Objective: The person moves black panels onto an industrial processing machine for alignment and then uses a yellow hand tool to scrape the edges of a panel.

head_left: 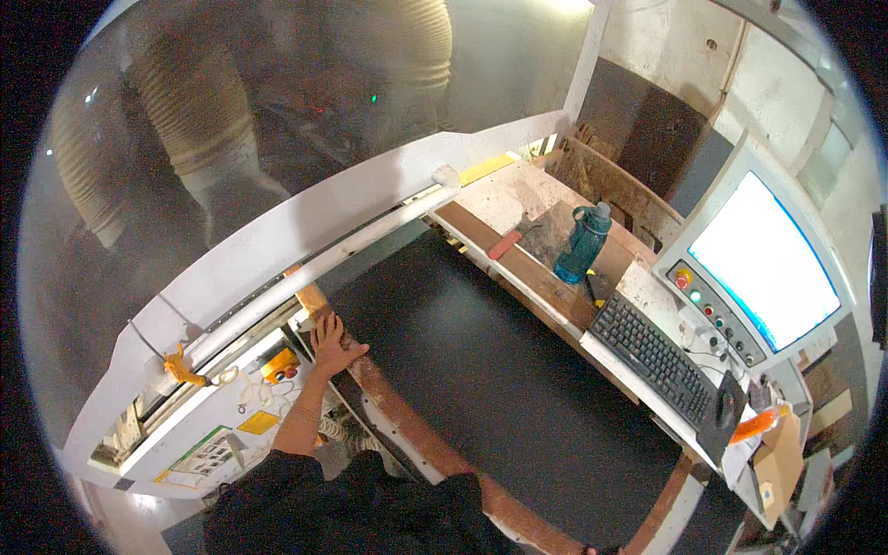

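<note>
A large black sheet (499,370) lies in front of me between a machine and a computer desk. My left hand (331,347) rests at its left corner, fingers spread, thumb reaching onto the black surface. Beneath that hand runs a reddish-brown strip (416,430) along the sheet's near side, next to a pale wooden piece (313,298). At the lower edge of the view, what looks like the fingertips of my right hand (592,551) barely show beside the sheet; the rest of it is out of sight.
A white machine rail (370,236) crosses behind the sheet, below a dark window with ribbed hoses (199,111). Right of the sheet, the desk holds a blue bottle (585,242), keyboard (652,356), mouse (731,407) and lit monitor (768,264). A yellow button box (277,363) sits at left.
</note>
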Available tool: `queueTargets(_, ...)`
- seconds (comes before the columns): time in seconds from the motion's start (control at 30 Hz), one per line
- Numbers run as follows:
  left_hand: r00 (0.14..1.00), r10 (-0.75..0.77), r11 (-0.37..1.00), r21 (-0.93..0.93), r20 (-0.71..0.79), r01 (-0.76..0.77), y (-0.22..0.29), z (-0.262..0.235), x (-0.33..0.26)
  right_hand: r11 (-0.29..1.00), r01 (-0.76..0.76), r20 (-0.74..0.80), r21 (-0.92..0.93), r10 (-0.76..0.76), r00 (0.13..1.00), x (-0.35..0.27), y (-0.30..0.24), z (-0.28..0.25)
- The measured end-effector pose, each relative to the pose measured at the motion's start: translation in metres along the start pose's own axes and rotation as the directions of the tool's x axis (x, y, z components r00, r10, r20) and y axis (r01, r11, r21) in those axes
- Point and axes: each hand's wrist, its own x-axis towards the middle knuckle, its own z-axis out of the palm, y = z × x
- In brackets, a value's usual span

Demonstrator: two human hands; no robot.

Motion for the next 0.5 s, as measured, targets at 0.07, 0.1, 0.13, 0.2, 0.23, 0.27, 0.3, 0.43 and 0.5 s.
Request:
queueTargets(0.07,0.999,-0.043,0.999,-0.025,-0.023,0.043,-0.015,-0.013,-0.014,0.999,-0.002,0.002,0.044,0.002,1.000,-0.002,-0.013,0.008)
queueTargets(0.1,0.997,-0.063,0.997,-0.041,-0.035,0.062,-0.022,-0.019,-0.018,0.998,-0.002,0.000,0.067,0.002,1.000,0.001,-0.018,0.011)
queueTargets(0.13,0.998,-0.062,0.998,-0.026,0.002,0.062,-0.017,-0.025,-0.026,0.998,-0.016,0.001,0.067,0.016,1.000,-0.008,-0.004,0.021)
queueTargets(0.2,0.997,-0.031,0.996,-0.082,-0.076,0.024,-0.025,-0.018,-0.019,0.998,-0.033,0.015,0.052,0.032,0.999,-0.027,0.029,0.038)
queueTargets(0.23,0.995,-0.018,0.993,-0.121,-0.103,0.006,-0.022,-0.012,-0.019,0.999,-0.032,0.017,0.030,0.032,0.999,-0.037,0.026,0.039)
queueTargets(0.27,0.983,0.016,0.995,-0.096,-0.184,-0.034,-0.021,-0.007,-0.020,1.000,-0.029,0.020,0.009,0.028,0.999,-0.045,0.022,0.040)
queueTargets(0.3,0.978,0.030,0.971,-0.225,-0.206,-0.077,-0.016,0.000,-0.022,0.999,-0.032,0.026,-0.024,0.033,0.999,-0.052,0.005,0.033)
queueTargets(0.43,0.931,-0.036,0.809,-0.558,-0.363,-0.186,-0.031,-0.013,-0.056,0.940,-0.220,0.477,0.262,0.072,0.876,-0.089,-0.065,0.050)
queueTargets(0.5,0.950,-0.042,0.740,-0.649,-0.309,-0.178,-0.045,-0.011,-0.080,0.873,-0.267,0.338,0.409,0.128,0.933,-0.109,-0.094,0.064)
